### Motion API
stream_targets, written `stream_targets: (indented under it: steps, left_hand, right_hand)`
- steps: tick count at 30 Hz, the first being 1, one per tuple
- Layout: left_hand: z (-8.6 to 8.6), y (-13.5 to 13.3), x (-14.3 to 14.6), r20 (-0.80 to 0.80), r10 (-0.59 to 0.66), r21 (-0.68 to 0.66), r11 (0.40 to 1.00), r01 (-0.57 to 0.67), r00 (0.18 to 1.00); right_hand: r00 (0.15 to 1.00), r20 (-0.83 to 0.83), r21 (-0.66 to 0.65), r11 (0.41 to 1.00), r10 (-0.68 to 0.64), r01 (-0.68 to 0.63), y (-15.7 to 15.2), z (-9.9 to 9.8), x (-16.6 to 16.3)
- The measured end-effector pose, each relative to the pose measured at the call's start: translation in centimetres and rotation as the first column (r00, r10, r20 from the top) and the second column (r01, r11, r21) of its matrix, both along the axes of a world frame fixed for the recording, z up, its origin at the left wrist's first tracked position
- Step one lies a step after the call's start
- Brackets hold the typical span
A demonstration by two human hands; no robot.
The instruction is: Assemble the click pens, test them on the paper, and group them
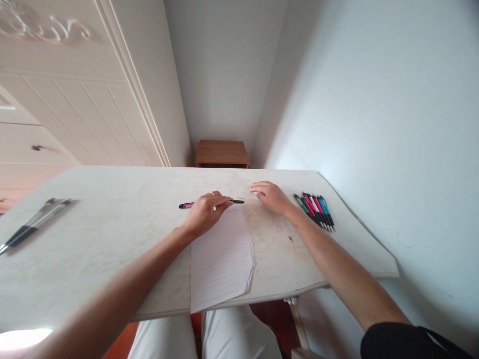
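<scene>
My left hand (pixel 205 213), with a ring on one finger, is closed around a purple and black pen (pixel 186 205). The pen lies nearly level across the top of the lined sheet of paper (pixel 222 262), its dark end showing past my fingertips. That sheet has a torn right edge and its lower corner hangs over the table's front edge. Over the table to the right of the paper is my right hand (pixel 272 197), fingers stretched out, holding nothing. Beyond its wrist lies a row of several coloured pens (pixel 316 212) in green, pink, white and blue.
Two pens (pixel 35 224) with clear or white barrels and black grips lie at the left of the white table (pixel 123 214). A wall (pixel 374 124) borders the right side. A pale cabinet (pixel 86 99) stands at the left, and a small wooden stand (pixel 222 151) is behind the table.
</scene>
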State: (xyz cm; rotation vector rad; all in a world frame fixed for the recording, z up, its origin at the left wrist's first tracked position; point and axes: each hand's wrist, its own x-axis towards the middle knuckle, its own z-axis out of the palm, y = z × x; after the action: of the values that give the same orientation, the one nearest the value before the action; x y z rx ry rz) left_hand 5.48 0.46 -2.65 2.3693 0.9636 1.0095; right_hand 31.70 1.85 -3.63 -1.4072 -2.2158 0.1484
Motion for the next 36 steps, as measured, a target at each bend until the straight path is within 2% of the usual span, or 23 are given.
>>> stream_targets:
  steps: [10, 16, 23, 27, 33, 36]
  left_hand:
    - [0.3, -0.3, 0.1, -0.012, -0.033, -0.017, 0.999, 0.033, 0.999]
    - [0.4, -0.3, 0.1, -0.005, -0.03, -0.037, 0.999, 0.03, 1.0]
    - [0.4, -0.5, 0.3, 0.02, -0.071, -0.056, 0.996, 0.073, 0.997]
    - [0.4, -0.4, 0.3, -0.048, -0.037, -0.074, 0.997, 0.033, 0.998]
    - [0.3, -0.2, 0.2, -0.137, 0.017, -0.014, 1.0, -0.019, 0.99]
    - [0.3, -0.1, 0.2, -0.146, 0.009, 0.03, 1.0, -0.005, 0.989]
  right_hand:
    - [0.995, -0.085, 0.023, 0.998, 0.055, -0.053, -0.8, 0.7, -0.2]
    - [0.945, -0.197, 0.034, 0.965, 0.26, -0.259, -1.7, 1.3, -1.2]
    - [0.92, -0.261, 0.068, 0.956, 0.294, -0.286, -2.0, 1.0, -2.1]
    - [0.922, -0.303, 0.093, 0.971, 0.239, -0.221, -1.8, 1.0, -1.8]
    - [0.96, -0.278, 0.116, 0.992, -0.021, 0.055, -0.3, -0.1, -0.6]
    - [0.973, -0.212, 0.058, 0.992, -0.095, 0.11, 0.5, -0.8, -0.4]
